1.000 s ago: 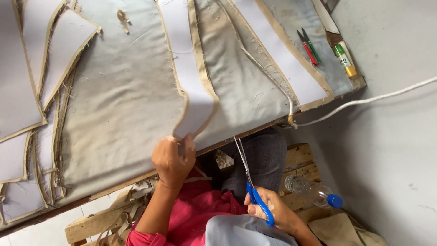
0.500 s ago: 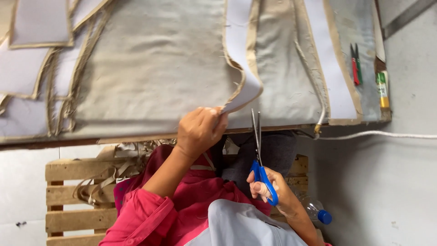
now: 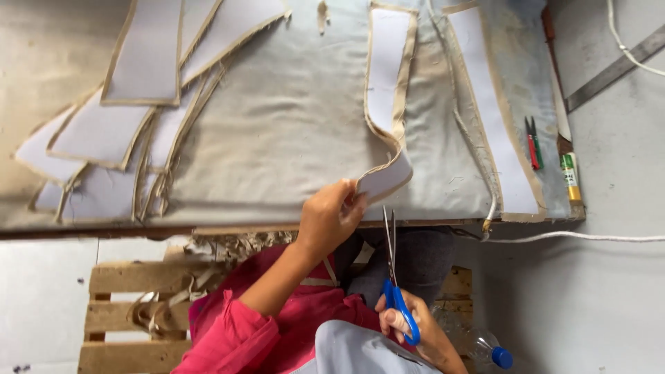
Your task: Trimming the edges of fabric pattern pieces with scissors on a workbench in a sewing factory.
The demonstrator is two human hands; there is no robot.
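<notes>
Near the lower centre of the frame, the curled lower end of a long white strip with a tan border (image 3: 385,97) is pinched between the closed fingers of the left hand (image 3: 330,216), just above the near edge of the fabric-covered table (image 3: 291,138). The strip runs upward from there to the top of the frame. Lower, at the bottom centre-right, the blue-handled scissors (image 3: 396,277) are gripped by the right hand (image 3: 415,331), fingers curled through the loops, blades nearly shut and pointing up toward the strip's end without touching it. Similar trimmed pieces (image 3: 111,131) are spread at the upper left. A second strip (image 3: 495,118) lies at the right, beside red and green pens (image 3: 532,143).
</notes>
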